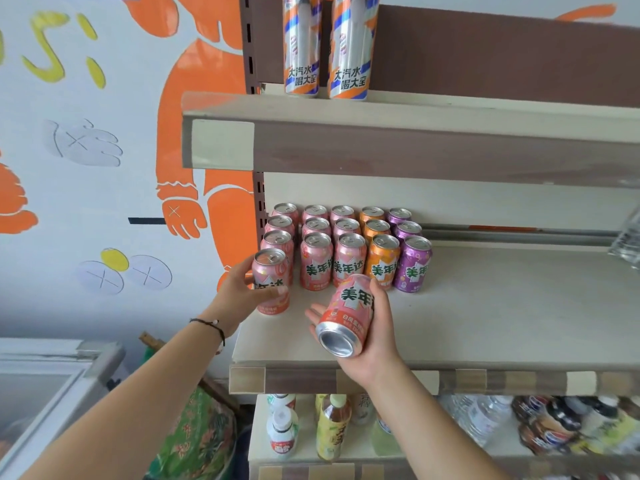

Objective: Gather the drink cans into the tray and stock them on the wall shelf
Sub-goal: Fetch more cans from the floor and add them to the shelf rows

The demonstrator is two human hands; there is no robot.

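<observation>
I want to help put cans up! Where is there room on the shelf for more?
The shelf is bare right of the purple cans, out to the blurry clear thing at the right edge. The front strip near the edge is also bare. The left corner is crowded: cans stand in close rows, and the left hand and right hand each hold a pink can there.

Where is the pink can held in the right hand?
In the head view, the tilted pink can sits in the right hand above the shelf, just before the second pink column.
</observation>
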